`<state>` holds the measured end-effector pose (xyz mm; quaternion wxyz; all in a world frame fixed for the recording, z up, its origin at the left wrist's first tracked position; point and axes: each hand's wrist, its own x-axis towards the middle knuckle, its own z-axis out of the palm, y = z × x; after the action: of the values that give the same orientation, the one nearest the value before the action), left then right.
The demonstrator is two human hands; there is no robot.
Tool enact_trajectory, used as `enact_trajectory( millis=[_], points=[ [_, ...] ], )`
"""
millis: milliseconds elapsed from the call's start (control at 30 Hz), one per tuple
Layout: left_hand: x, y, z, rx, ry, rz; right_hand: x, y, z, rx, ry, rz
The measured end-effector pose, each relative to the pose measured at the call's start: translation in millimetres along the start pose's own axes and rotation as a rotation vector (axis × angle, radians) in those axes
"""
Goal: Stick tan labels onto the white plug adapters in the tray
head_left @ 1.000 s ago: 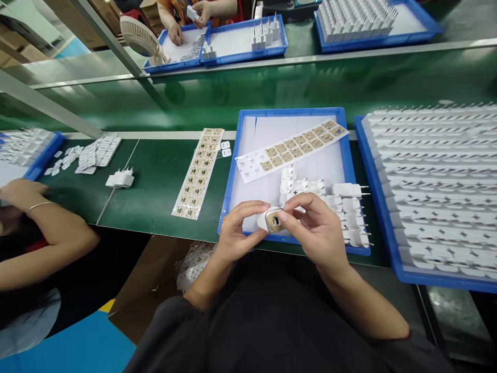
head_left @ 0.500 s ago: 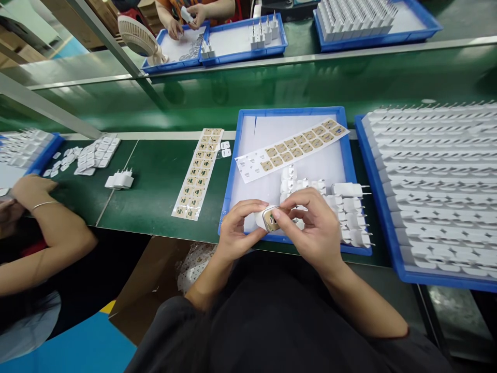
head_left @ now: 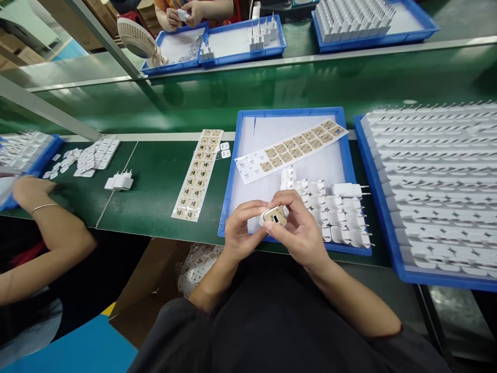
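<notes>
Between my two hands is a white plug charger (head_left: 275, 216), its tan end face with a dark port turned up toward me. My left hand (head_left: 244, 228) grips its left side with thumb and fingers. On the other side my right hand (head_left: 297, 225) is closed on it, the thumb pressed along the lower edge of the face. Below the hands lies a blue tray (head_left: 240, 166) lined in white. In it rest a sheet of tan stickers (head_left: 295, 147), partly peeled, and several white plug chargers (head_left: 334, 210) with their pins showing.
Left of the tray lies another sticker sheet (head_left: 198, 176), with small white pieces (head_left: 225, 150) beside it. A large tray of chargers (head_left: 435, 197) stands at right. A co-worker's arm (head_left: 50, 223) reaches in at left, near loose chargers (head_left: 119, 181). Across the bench another person handles a white piece.
My right hand has moved left and closed around the charger's side. The charger's tan face has turned more toward me. The co-worker's hand at left has shifted slightly.
</notes>
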<state>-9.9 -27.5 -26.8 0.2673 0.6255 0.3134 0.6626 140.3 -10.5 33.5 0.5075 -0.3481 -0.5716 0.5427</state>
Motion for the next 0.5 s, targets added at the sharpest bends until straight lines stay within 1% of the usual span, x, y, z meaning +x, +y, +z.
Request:
enact_trajectory(
  millis=[100, 167, 300, 500],
  points=[
    [-1.2, 0.1, 0.7, 0.044, -0.008, 0.051, 0.2, 1.8, 4.7, -0.010, 0.053, -0.060],
    [-1.6, -0.1, 1.6, 0.094, 0.001, 0.076, -0.2, 1.8, 6.2, 0.003, 0.059, -0.071],
    [-1.1, -0.9, 4.3, 0.159, 0.048, 0.105, -3.1, 2.1, 7.7, 0.058, 0.024, -0.022],
    [1.5, -1.1, 6.6, 0.205, 0.068, 0.201, -6.3, 9.7, 9.5, 0.191, 0.043, 0.026]
  ],
)
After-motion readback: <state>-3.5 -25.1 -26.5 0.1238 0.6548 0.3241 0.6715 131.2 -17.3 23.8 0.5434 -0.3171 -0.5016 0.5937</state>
